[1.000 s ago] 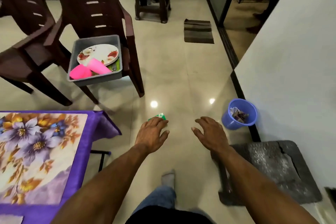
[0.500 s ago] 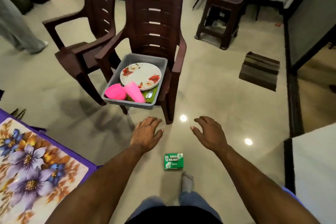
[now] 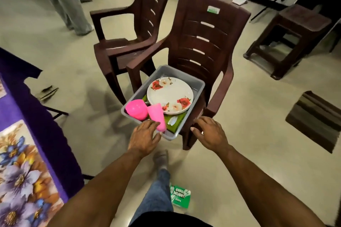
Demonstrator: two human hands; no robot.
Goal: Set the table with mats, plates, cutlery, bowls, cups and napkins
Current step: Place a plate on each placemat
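Now both spread hands, left hand [image 3: 144, 137] and right hand [image 3: 209, 132], flank the grey tub [image 3: 200, 86], apparently untouched; grip opposite rims, lift level.

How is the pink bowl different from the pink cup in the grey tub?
The pink bowl is round and squat; the pink cup is tall and narrow. The bowl sits at the tub's left corner; the cup lies tipped over beside it, next to the left hand. Both are bright pink plastic.
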